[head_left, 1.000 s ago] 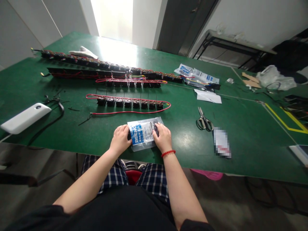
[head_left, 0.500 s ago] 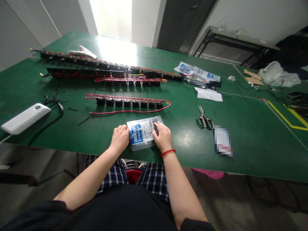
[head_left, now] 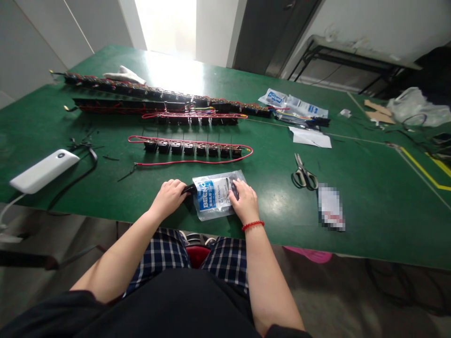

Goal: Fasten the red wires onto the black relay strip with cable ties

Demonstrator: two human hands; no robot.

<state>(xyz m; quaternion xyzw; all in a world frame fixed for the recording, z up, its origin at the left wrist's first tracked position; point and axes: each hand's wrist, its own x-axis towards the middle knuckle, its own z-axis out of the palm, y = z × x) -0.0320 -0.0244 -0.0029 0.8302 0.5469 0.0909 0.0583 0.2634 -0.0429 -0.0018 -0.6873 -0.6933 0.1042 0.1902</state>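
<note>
A clear plastic bag (head_left: 216, 195) with a blue and white label lies on the green table (head_left: 141, 195) in front of me. My right hand (head_left: 244, 199), with a red bead bracelet at the wrist, grips the bag's right side. At the bag's left end, my left hand (head_left: 171, 197) is closed on a bundle of black cable ties (head_left: 189, 188) that sticks partly out of the opening. The rest of the bundle is inside the bag, largely behind the label. Just beyond stands a row of black modules (head_left: 188, 149) looped with red wire (head_left: 190, 162).
Scissors (head_left: 303, 172) and a blurred packet (head_left: 331, 206) lie to the right. A white device (head_left: 44, 171) with a cord is at the left. Long wired black strips (head_left: 123, 105) stretch across the back, with plastic packets (head_left: 292, 104) and white paper (head_left: 310, 137) at their right.
My left hand has moved left from the bag's edge, drawing the black cable ties partly out. My right hand stays on the bag. The view has shifted slightly.
</note>
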